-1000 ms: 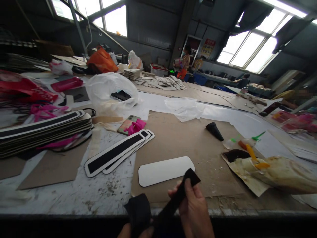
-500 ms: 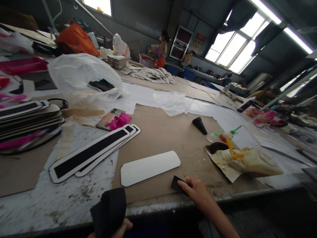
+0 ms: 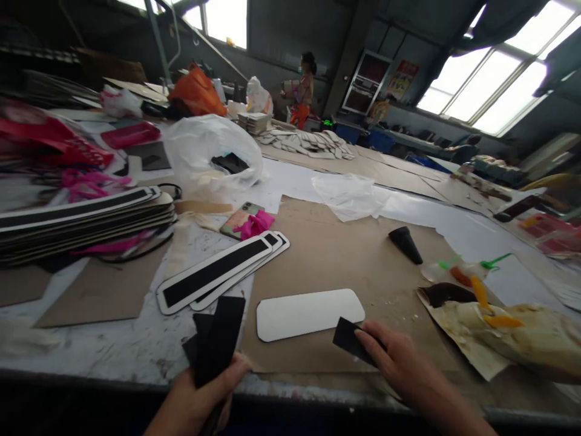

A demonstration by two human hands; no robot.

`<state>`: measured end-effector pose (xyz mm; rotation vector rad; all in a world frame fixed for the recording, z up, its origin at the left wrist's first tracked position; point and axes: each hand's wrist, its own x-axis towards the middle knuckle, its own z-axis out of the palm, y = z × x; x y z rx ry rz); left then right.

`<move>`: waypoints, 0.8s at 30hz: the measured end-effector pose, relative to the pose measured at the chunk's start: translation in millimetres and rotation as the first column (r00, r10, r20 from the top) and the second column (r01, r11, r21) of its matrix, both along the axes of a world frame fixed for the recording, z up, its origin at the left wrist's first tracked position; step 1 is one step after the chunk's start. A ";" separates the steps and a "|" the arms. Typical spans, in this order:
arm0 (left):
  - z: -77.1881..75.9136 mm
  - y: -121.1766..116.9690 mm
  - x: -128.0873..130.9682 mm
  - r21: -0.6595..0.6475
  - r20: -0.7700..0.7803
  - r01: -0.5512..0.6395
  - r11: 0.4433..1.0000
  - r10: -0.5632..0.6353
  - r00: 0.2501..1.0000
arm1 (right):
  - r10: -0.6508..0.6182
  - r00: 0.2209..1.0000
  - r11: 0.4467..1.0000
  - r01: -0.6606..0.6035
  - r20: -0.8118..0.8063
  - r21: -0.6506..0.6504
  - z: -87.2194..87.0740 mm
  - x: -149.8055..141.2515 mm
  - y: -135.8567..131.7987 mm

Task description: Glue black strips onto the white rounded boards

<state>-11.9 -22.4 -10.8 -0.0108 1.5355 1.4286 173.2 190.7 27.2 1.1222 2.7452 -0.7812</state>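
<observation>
My left hand is closed around several black strips, which fan out upward over the table's front edge. Between the thumb and fingers of my right hand is one black strip. Its tip overlaps the lower right corner of a white rounded panel in this view; whether they touch, I cannot tell. The panel lies flat on a brown cardboard sheet. Left of it, a few white panels with black centre strips lie overlapped.
A pile of similar panels stands at the left, near a white plastic bag. A phone lies under pink ribbon. To the right are a black cone, small bottles and a stained yellowish container. A person stands far back.
The view has swung left, so the table's things appear further right. My left hand has risen more into view with its strips. My right hand's strip now overlaps the white panel's corner.
</observation>
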 end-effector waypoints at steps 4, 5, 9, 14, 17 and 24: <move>10.9 10.8 -0.5 0.043 -0.065 0.047 0.998 -0.045 0.997 | 0.270 0.959 0.946 -0.280 -0.083 -0.163 6.3 -56.4 -39.2; 10.8 10.6 -0.8 0.025 -0.091 0.057 0.998 -0.055 0.994 | 0.315 0.945 0.929 -0.326 -0.089 -0.175 7.5 -66.4 -47.4; 6.1 8.4 -4.7 -0.017 -0.123 0.045 0.999 -0.047 0.991 | 0.340 0.935 0.911 -0.355 -0.106 -0.211 5.2 -85.3 -56.5; 1.2 17.9 -14.6 -0.055 -0.286 0.042 0.998 -0.056 0.957 | 0.241 0.970 0.953 -0.243 -0.036 -0.182 -7.6 -92.6 -33.6; -3.7 19.4 -20.3 -0.162 -0.416 0.071 0.984 -0.133 0.900 | 0.190 0.981 0.973 -0.183 0.036 -0.137 -15.8 -102.2 -21.2; -19.0 2.2 -27.2 -0.232 -0.847 0.427 0.874 -0.397 0.352 | 0.202 0.969 0.976 -0.186 0.141 -0.116 -25.6 -119.9 -12.5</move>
